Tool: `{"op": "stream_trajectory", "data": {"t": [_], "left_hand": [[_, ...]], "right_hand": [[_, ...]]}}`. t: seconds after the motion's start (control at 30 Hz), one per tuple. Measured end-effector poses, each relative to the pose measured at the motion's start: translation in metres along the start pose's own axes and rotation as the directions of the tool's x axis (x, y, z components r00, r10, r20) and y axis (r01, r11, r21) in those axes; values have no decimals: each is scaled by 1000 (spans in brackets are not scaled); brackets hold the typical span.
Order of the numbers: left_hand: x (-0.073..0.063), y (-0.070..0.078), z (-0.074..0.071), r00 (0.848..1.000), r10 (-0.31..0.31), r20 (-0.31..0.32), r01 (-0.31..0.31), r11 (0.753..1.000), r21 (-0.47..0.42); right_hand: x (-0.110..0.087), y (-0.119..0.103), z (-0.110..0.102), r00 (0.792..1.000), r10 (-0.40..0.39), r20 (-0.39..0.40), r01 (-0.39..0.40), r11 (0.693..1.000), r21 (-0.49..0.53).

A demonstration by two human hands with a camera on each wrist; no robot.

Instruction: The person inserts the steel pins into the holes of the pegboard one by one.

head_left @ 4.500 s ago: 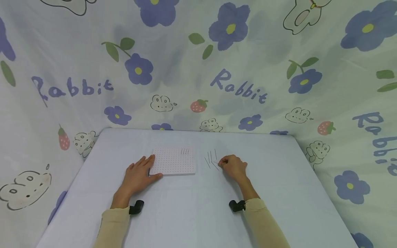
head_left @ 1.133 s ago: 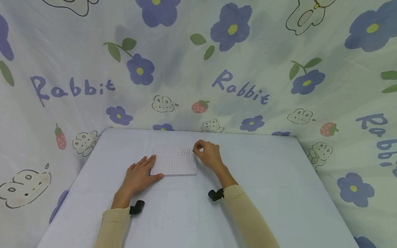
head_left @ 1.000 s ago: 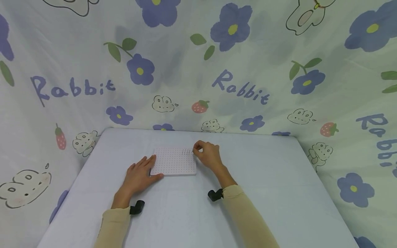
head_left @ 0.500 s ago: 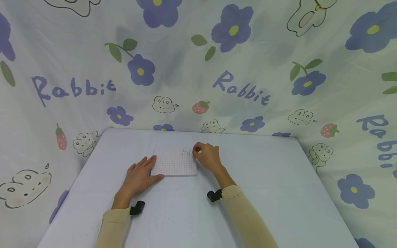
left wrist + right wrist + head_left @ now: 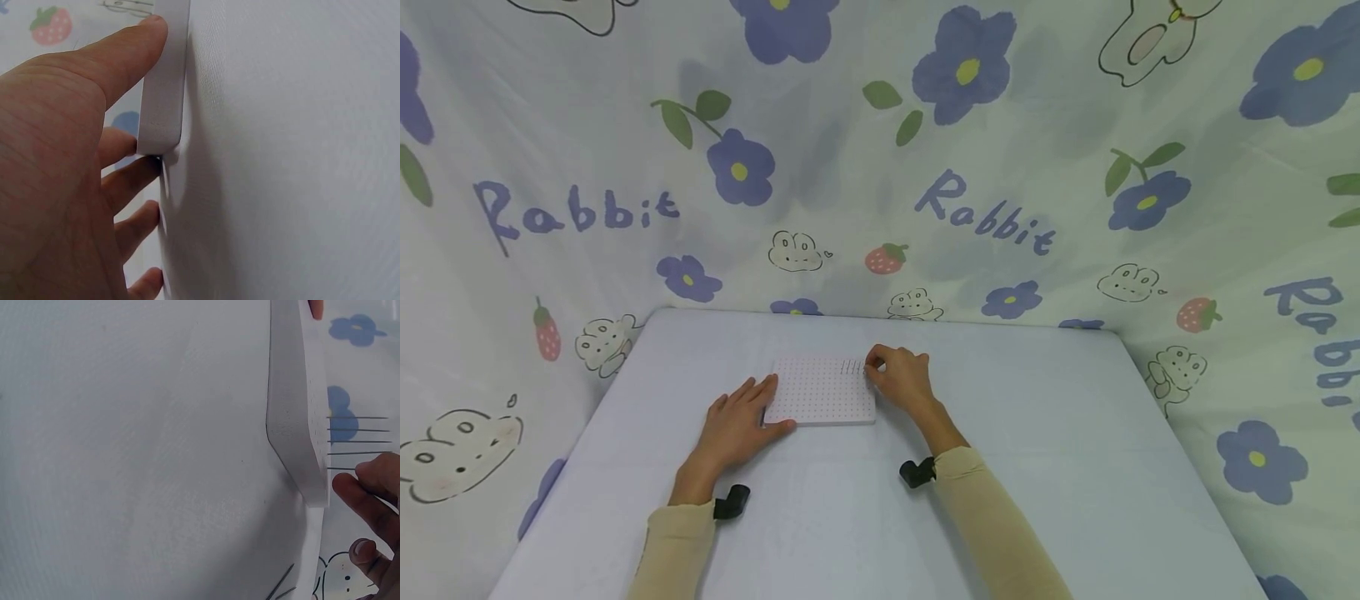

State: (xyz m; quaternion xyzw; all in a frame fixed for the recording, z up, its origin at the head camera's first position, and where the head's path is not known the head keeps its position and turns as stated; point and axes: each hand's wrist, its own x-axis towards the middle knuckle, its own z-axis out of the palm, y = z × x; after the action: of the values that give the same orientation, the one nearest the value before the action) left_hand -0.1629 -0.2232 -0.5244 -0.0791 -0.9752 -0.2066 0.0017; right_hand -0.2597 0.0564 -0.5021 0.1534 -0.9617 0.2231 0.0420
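Observation:
A white pegboard (image 5: 820, 404) with a grid of small holes lies on the table. My left hand (image 5: 733, 427) rests against its near left corner, the thumb on the front side and the fairly straight fingers along the left side. Several thin dark metal pins (image 5: 357, 442) stand upright in a row at the board's far right. At the end of that row my right hand (image 5: 901, 379) pinches another pin (image 5: 341, 468) between thumb and forefinger. Its lower end meets the board's face; how deep it sits I cannot tell.
Loose pins (image 5: 281, 581) lie on the table to the right of the board, out of sight behind the right hand in the head view. A white cloth covers the table (image 5: 820, 517). Behind it hangs a patterned curtain (image 5: 835, 167).
My right hand has moved left from the loose pins to the board's far right corner with a pin, then sunk slightly there. The left hand has kept its place.

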Motion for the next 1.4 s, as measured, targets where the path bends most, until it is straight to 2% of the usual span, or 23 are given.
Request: {"op": "stream_trajectory", "data": {"t": [0.33, 0.6, 0.9, 1.2, 1.4], "left_hand": [[0, 0, 0, 1000, 0, 5, 0, 1000, -1], [1, -4, 0, 1000, 10, 0, -10, 1000, 1], [0, 0, -2, 1000, 11, 2, -11, 1000, -1], [1, 1, -3, 1000, 11, 5, -11, 1000, 1], [0, 2, -1, 1000, 3, 9, -3, 1000, 0]], "right_hand": [[1, 2, -3, 999, 18, 40, -19, 1000, 16], [0, 6, -19, 996, 57, 61, -64, 993, 102], [-6, 22, -38, 988, 145, 49, -152, 961, 231], [-21, 42, -46, 967, 246, 62, -253, 936, 246], [-34, 54, -47, 943, 321, 90, -333, 911, 244]]}}
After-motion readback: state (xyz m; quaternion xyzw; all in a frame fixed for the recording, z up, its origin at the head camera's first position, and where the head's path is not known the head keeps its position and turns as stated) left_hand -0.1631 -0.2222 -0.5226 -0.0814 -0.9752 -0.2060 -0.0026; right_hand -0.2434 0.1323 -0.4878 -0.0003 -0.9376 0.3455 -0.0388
